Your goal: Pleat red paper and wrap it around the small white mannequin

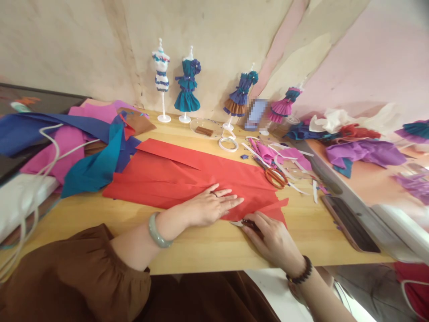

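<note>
Far left of both hands, a heap of coloured fabric (90, 165) meets the left end of the red cloth (201, 174), which runs rightward beneath the left hand (212, 206). This hand lies palm down, fingers extended and grasping nothing, near the cloth's near edge. Between it and the table (201, 250) border nearest the body is a bare wooden strip, free for movement. Just to its right, the right hand (271, 235) is closed around a small cutting tool (237, 222), tip directed left beside the cloth edge. Beyond this grip lie orange-handled scissors (276, 178); well to its right, a phone (351, 223) borders more bare wood. The right palm conceals most of the tool's handle; whether the blades are parted cannot be told. The left sleeve (67, 277) is cut off by the frame, and a pixelated object (256, 115) beyond the hands is unreadable.
</note>
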Available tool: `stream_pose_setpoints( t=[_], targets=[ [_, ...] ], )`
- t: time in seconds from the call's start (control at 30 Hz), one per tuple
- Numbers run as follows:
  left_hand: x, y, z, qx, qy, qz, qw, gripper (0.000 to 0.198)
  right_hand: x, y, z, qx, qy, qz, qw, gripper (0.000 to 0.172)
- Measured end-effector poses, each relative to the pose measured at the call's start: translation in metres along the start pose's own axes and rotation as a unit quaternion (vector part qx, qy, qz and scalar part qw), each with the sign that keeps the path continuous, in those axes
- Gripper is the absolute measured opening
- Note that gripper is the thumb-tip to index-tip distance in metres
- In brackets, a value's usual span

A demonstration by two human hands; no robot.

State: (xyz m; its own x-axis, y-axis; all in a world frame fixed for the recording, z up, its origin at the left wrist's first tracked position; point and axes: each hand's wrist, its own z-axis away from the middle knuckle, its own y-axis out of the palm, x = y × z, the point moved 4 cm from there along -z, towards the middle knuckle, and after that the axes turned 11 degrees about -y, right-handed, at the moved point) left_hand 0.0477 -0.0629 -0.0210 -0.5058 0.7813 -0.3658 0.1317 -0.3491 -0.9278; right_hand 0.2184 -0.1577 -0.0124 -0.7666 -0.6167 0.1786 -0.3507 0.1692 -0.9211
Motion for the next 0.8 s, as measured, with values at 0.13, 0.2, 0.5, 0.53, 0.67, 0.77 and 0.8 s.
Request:
stream_pose_setpoints(
  t=[0.13, 0.2, 0.5, 0.53, 0.67, 0.77, 0.8],
  targets=[
    [-0.0001, 0.001, -0.0002, -0.004, 0.002, 0.002, 1.0, 0.051, -0.001, 0.0021, 0.0008, 0.003, 0.005, -0.005, 1.0, 0.016],
    [-0.0002, 0.0015, -0.0003, -0.005, 0.002, -0.001, 1.0, 0.051, -0.0022, 0.0026, 0.002, 0.006, 0.007, -0.004, 1.0, 0.017],
    [0.0002, 0.0018, -0.0008, -0.007, 0.003, -0.022, 1.0, 0.052, 0.0013, 0.0014, -0.0008, 0.006, 0.001, -0.001, 1.0, 0.017],
    [0.0002, 0.0018, -0.0006, -0.01, 0.006, -0.024, 1.0, 0.052, 0.0014, 0.0011, -0.0005, 0.003, 0.0, 0.0, 1.0, 0.017],
    [-0.0002, 0.001, 0.0003, -0.011, 0.012, -0.026, 1.0, 0.052, 0.002, -0.0002, -0.0013, -0.005, -0.001, 0.001, 1.0, 0.016],
    [-0.0008, 0.0002, 0.0002, -0.008, 0.011, -0.022, 1.0, 0.051, 0.0044, -0.001, -0.0053, -0.002, 0.0, -0.001, 1.0, 0.017],
    [-0.0009, 0.0, 0.0, -0.009, 0.011, -0.02, 1.0, 0.051, 0.0054, -0.0014, -0.0067, -0.004, -0.003, -0.002, 1.0, 0.017]
  ],
)
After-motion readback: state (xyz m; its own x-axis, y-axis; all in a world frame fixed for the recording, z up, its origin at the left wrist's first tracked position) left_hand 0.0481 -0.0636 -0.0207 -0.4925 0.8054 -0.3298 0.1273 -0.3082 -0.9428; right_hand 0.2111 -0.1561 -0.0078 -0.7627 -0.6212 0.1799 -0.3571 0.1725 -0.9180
